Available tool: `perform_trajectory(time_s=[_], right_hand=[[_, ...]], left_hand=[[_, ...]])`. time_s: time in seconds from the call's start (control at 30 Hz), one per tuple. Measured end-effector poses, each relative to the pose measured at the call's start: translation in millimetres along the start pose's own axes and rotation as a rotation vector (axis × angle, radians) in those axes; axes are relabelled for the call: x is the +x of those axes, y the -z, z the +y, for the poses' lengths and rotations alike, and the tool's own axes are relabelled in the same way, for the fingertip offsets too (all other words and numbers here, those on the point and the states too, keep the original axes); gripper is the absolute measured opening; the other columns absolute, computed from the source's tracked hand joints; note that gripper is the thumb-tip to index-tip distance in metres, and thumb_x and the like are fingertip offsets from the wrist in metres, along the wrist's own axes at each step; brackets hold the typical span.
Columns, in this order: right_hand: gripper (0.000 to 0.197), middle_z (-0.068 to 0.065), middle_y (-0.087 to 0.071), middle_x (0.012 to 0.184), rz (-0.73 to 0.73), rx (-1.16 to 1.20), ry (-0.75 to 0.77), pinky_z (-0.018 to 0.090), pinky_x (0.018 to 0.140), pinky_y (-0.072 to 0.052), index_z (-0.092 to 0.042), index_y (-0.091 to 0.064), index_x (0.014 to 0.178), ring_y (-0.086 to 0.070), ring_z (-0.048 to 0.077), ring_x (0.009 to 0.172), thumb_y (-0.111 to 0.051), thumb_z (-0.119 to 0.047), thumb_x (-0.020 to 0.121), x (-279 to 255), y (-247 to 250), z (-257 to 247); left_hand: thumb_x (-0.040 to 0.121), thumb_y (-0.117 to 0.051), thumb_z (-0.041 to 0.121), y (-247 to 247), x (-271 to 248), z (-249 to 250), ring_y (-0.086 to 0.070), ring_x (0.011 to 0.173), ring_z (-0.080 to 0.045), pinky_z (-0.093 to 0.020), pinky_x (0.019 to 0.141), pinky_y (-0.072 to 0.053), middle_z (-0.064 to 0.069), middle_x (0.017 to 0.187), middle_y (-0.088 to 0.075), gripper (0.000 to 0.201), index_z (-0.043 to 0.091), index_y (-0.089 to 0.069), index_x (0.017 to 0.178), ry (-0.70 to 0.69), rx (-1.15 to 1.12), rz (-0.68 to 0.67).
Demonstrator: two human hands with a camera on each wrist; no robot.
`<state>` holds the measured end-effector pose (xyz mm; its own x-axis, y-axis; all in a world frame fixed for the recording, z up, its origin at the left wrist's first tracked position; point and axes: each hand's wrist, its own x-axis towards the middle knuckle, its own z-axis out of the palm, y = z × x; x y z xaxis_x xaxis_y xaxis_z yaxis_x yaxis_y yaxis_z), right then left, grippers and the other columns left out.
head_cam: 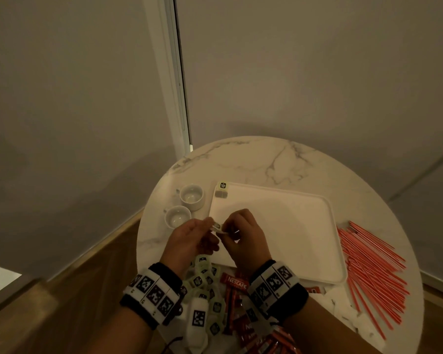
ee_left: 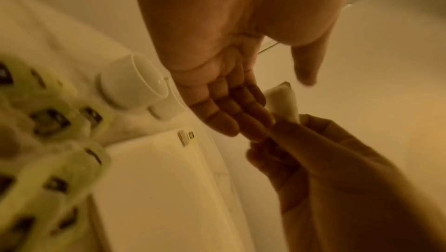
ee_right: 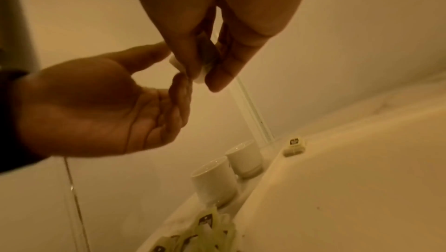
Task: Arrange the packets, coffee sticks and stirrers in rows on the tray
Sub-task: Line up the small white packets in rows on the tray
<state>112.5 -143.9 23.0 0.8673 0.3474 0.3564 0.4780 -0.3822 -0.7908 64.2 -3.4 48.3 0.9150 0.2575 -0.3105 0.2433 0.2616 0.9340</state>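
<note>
Both hands meet over the left edge of the white tray (head_cam: 279, 226), at the middle of the frame. The right hand (head_cam: 243, 236) pinches a small white packet (ee_left: 283, 101) between thumb and fingers; the left hand (head_cam: 189, 238) lies palm up with relaxed fingers touching the packet's end. One packet with a dark label (head_cam: 222, 190) sits in the tray's upper left corner. Green-edged packets (head_cam: 205, 279) and red coffee sticks (head_cam: 234, 282) are heaped on the marble worktop (head_cam: 253, 159) at lower centre, under the wrists. Red stirrers (head_cam: 371, 267) fan out right of the tray. Two white cups (head_cam: 183, 205) stand left of it.
</note>
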Motion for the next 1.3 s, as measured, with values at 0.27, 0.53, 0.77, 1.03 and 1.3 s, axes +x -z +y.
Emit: perform_trajectory(time_s=[0.27, 0.53, 0.77, 1.03, 1.3], right_hand=[[0.022, -0.009, -0.057, 0.107, -0.089, 0.442, -0.219, 0.029, 0.069, -0.055, -0.023, -0.055, 0.097, -0.066, 0.012, 0.084, -0.065, -0.025, 0.078, -6.5, 15.4, -16.5], [0.023, 0.009, -0.066, 0.076, -0.116, 0.623, -0.418, 0.029, 0.057, -0.050, -0.008, -0.062, 0.105, -0.061, 0.019, 0.061, -0.063, 0.007, 0.086, 6.3, 21.7, -15.3], [0.033, 0.005, -0.065, 0.076, -0.173, 0.696, -0.420, 0.028, 0.063, -0.051, -0.007, -0.063, 0.106, -0.060, 0.019, 0.066, -0.061, 0.015, 0.082, 7.7, 22.0, -14.6], [0.023, -0.001, -0.070, 0.099, -0.153, 0.483, -0.334, 0.031, 0.074, -0.053, -0.023, -0.068, 0.100, -0.063, 0.015, 0.092, -0.069, -0.010, 0.081, 21.6, 26.4, -8.0], [0.007, 0.003, -0.065, 0.078, -0.147, 0.461, -0.366, 0.036, 0.072, -0.049, -0.008, -0.066, 0.088, -0.057, 0.011, 0.074, -0.070, -0.010, 0.082, 32.5, 25.0, -3.5]], left_hand=[[0.088, -0.062, 0.002, 9.3, 5.7, 9.2, -0.065, 0.079, -0.027, -0.036, 0.071, -0.056, -0.014, 0.089, -0.072, 0.012, 0.004, -0.069, 0.098, -0.122, 0.103, -0.063], [0.085, -0.066, 0.013, 5.3, 3.8, 18.7, -0.065, 0.077, -0.024, -0.037, 0.070, -0.055, -0.010, 0.083, -0.072, 0.015, 0.005, -0.069, 0.097, -0.133, 0.087, -0.064], [0.090, -0.063, 0.011, 2.4, 7.1, 15.5, -0.063, 0.067, -0.018, -0.029, 0.061, -0.052, -0.005, 0.070, -0.070, 0.011, 0.007, -0.072, 0.086, -0.157, 0.140, 0.040], [0.082, -0.071, 0.021, -5.2, 12.7, 27.4, -0.057, 0.075, -0.005, -0.019, 0.067, -0.045, 0.008, 0.078, -0.061, 0.007, 0.026, -0.072, 0.078, -0.497, 0.360, 0.002], [0.084, -0.071, 0.009, -7.0, 26.5, 39.2, -0.050, 0.065, -0.004, -0.015, 0.062, -0.038, 0.010, 0.073, -0.054, 0.034, 0.039, -0.062, 0.071, -0.654, 0.489, 0.020]])
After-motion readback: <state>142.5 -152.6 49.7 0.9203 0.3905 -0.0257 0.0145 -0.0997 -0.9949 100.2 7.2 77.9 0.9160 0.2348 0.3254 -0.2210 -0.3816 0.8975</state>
